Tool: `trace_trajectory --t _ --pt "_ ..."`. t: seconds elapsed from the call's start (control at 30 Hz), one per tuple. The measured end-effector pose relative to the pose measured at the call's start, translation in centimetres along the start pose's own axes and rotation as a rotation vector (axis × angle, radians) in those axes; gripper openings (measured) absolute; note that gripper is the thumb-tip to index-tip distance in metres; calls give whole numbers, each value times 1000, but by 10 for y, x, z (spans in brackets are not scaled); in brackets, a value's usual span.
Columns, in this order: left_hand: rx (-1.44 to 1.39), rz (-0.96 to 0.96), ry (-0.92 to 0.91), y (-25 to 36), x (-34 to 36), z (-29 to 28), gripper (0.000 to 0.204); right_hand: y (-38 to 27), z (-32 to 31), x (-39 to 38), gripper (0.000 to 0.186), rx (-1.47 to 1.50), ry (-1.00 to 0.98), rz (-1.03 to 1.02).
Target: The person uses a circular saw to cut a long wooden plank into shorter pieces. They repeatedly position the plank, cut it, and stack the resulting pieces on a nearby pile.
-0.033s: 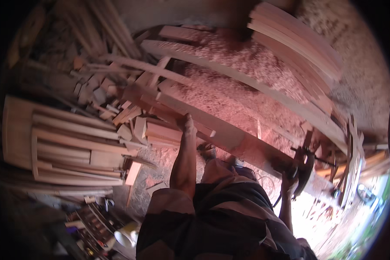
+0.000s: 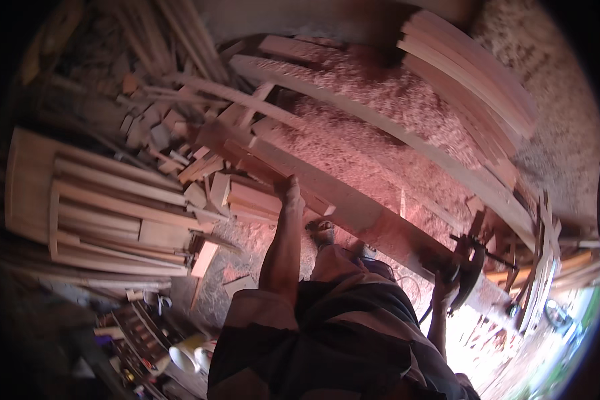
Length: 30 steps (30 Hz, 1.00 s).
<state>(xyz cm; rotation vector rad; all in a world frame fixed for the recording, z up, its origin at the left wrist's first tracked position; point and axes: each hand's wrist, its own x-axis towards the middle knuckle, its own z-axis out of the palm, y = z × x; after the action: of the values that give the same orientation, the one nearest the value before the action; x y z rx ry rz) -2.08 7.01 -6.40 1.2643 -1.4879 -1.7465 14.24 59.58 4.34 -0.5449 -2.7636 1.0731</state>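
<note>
Long board (image 2: 363,208) ran diagonally in front of the person, far left to near right. Wooden strip (image 2: 320,205) lay on it along its near edge, left half, probably put there because the board gave it a flat, full-length backing.

Left hand (image 2: 290,192) was on the strip around its middle, arm stretched down; contact clear, but finger closure too small to read, so cannot tell if it was gripping or just pressing. Looked like a steadying hold, placed mid-length so neither end would swing.

Right hand (image 2: 445,288) was wrapped around the near side of a dark power tool (image 2: 472,272), which sat at the right end of the board. Grip seemed meant to keep the tool from tipping or sliding; whether it was running, cannot tell. Hands were well apart, one per end, likely for balance.

Around: wood shavings (image 2: 360,143) beyond the board; a long beam (image 2: 407,137) across them, farther off; curved planks (image 2: 473,67) stacked far right, nested probably to save room; small offcuts (image 2: 160,137) heaped left; wooden panels (image 2: 30,180) near left, bunched together, likely to leave standing space. Sandalled foot (image 2: 324,233) close to the board's near edge.
</note>
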Motion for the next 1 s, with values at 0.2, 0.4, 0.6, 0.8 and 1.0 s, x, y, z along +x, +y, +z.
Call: trace_trajectory --t 0.2,0.4,0.6,0.8,1.0 --pt "-423 -357 -248 65 -72 -116 46 9 10 11 64 -30 28 40" --pt "-460 -416 109 10 -63 -170 47 1 8 9 61 28 38 -5" --pt "58 -86 411 -114 104 -247 59 -3 7 7 52 164 -32 169" --pt "32 122 190 -60 170 -178 57 -12 8 2 56 1 60 223" --pt "-32 17 -289 50 58 36 50 -15 13 0 62 -120 90 180"
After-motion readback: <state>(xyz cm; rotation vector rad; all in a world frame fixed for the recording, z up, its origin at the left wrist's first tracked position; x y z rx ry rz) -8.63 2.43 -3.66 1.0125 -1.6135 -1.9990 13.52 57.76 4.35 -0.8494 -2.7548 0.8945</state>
